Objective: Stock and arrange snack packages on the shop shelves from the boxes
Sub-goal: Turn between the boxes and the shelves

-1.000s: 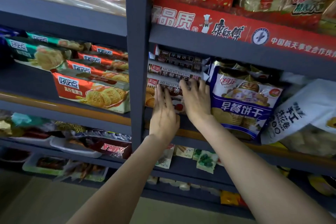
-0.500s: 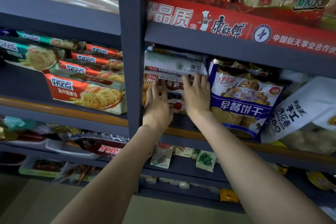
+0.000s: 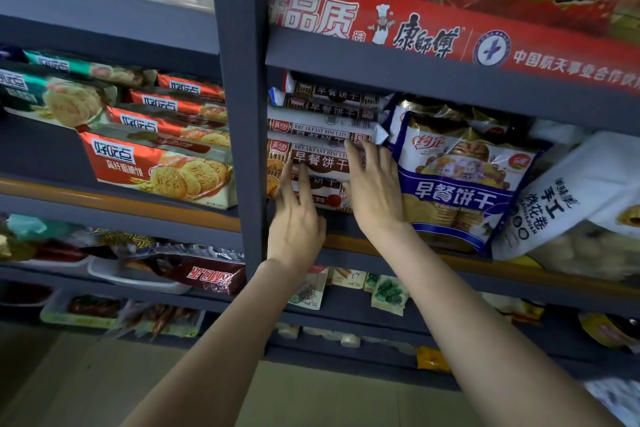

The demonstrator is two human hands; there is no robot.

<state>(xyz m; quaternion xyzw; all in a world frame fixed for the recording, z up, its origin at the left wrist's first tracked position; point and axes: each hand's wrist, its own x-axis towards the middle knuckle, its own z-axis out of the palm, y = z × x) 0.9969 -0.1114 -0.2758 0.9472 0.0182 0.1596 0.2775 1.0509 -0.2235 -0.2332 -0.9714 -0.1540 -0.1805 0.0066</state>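
Both arms reach up to the middle shelf. The left hand lies with straight fingers flat against the front of the stack of biscuit packs, just right of the grey post. The right hand, fingers also straight, presses the stack's right end beside a blue biscuit bag. Farther left lie red biscuit boxes.

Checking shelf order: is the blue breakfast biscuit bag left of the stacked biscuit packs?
No, the blue bag stands right of the stacked packs.
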